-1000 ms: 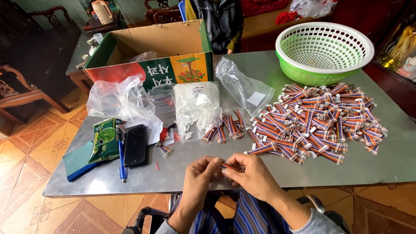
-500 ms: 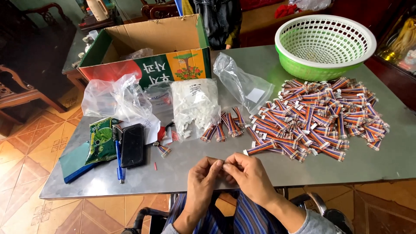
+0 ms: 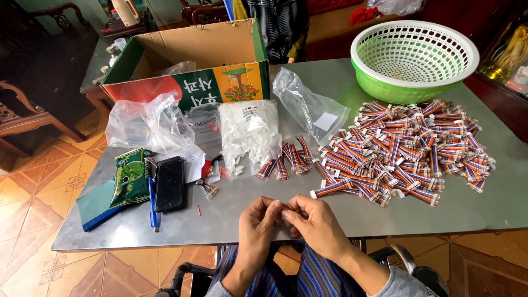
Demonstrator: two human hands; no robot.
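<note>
Left hand [image 3: 257,224] and right hand [image 3: 314,223] meet fingertip to fingertip at the table [image 3: 352,214] edge — pinching something small, likely a ribbon cable piece, mostly hidden.

Grey metal table [image 3: 352,217] on patterned orange floor tiles [image 3: 33,220]; dark wooden chair [image 3: 22,110] at left.

desk [image 3: 352,220]: plain grey metal | cable pieces [image 3: 404,148]: striped orange, blue, red, white ends | basket [image 3: 413,60]: green with white lattice lining | box [image 3: 190,66]: brown, green-red-yellow printed front | phone [image 3: 169,183]: black | pen [image 3: 153,203]: blue | pouch [image 3: 131,176]: green patterned
</note>
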